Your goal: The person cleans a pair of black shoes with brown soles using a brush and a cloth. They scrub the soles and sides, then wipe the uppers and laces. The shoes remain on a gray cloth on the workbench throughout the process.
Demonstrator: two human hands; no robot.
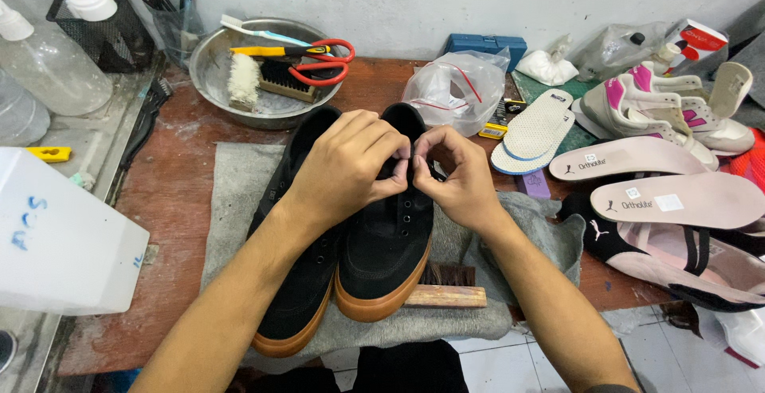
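Both hands pinch shut at the lacing area of the right-hand black shoe [388,237], the left hand [347,166] and right hand [454,174] meeting fingertip to fingertip above its eyelets, with the other black shoe [299,297] just left of the grip, on a grey cloth [239,194].

Packages and labels, placed relative to the grip at centre. Far-left: large white translucent plastic jug [60,233] with blue handwriting. Just beyond, right: crumpled clear plastic bag [458,82] with red seal line. Far upper right: red-and-white carton [695,41]. Right: two pale pink insoles, each bearing a small white rectangular label [669,202].
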